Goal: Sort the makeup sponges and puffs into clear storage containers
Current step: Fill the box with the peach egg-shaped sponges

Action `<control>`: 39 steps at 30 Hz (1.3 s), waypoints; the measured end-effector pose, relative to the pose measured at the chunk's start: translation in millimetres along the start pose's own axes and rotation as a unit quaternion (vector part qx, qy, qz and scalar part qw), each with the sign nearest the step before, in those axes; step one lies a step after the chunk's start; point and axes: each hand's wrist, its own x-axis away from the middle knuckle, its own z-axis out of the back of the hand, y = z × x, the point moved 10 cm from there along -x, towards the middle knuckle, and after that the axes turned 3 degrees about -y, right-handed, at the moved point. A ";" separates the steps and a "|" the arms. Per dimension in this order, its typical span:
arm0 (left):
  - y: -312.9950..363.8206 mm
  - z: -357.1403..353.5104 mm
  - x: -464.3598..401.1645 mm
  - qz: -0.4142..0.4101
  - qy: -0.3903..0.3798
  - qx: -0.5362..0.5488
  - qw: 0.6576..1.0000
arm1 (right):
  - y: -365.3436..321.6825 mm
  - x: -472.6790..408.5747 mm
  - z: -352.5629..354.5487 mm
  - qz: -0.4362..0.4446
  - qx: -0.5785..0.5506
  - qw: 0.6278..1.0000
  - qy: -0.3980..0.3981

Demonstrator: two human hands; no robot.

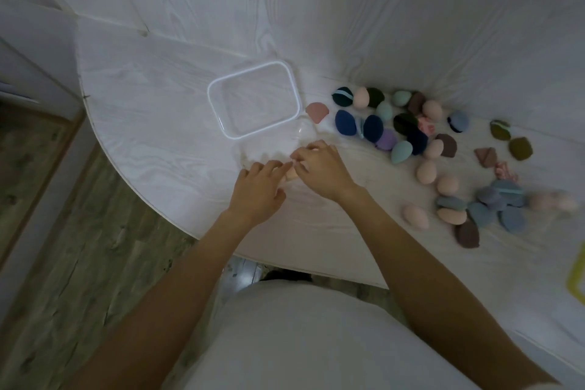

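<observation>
Both hands meet near the centre of the view over a clear container (272,165) whose walls are so transparent that only faint glints mark its outline on the desk (152,111). The left hand (258,190) has its fingers curled at the container's near side, and the right hand (319,168) curls its fingers at the rim; a peach sponge (70,175) shows only as a small patch between the two hands, mostly hidden by fingers. Whether either grip truly clamps the sponge or the container cannot be told.

At 12 o'clock from the hands lies a clear rectangular lid (253,100) with rounded corners and a white rim. A pink shell-shaped puff (317,112) sits just beside the lid at its 3 o'clock edge.

From 1 to 3 o'clock of the hands spreads a loose pile of sponges and puffs (421,136): smooth egg-shaped sponges in peach, teal and purple, and flat velvety puffs in navy, dark green, brown and grey-blue, some with ribbon bands. Those farthest at 3 o'clock blur together.

A yellow-green object (577,272) is cut off by the frame's 3 o'clock edge. The desk is white with printed woodgrain and a curved edge.
</observation>
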 end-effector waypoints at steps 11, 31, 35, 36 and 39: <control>29.5 -11.7 -6.8 -0.065 -0.017 -0.014 0.998 | 181.5 164.2 22.9 -0.319 0.032 0.938 0.135; 47.4 -14.3 -17.0 -0.063 -0.019 -0.012 0.998 | 44.1 19.6 22.4 -0.023 0.080 0.996 0.021; 48.3 -10.3 -11.9 -0.058 0.037 -0.029 0.997 | 25.8 8.3 11.6 0.029 0.203 0.978 -0.024; 47.4 -11.5 -11.5 -0.053 0.039 -0.031 0.997 | 24.1 8.2 12.6 0.032 0.217 0.975 -0.022; 44.3 -13.9 -10.8 -0.036 0.039 -0.034 0.998 | 30.6 8.0 12.7 0.010 0.244 0.969 -0.031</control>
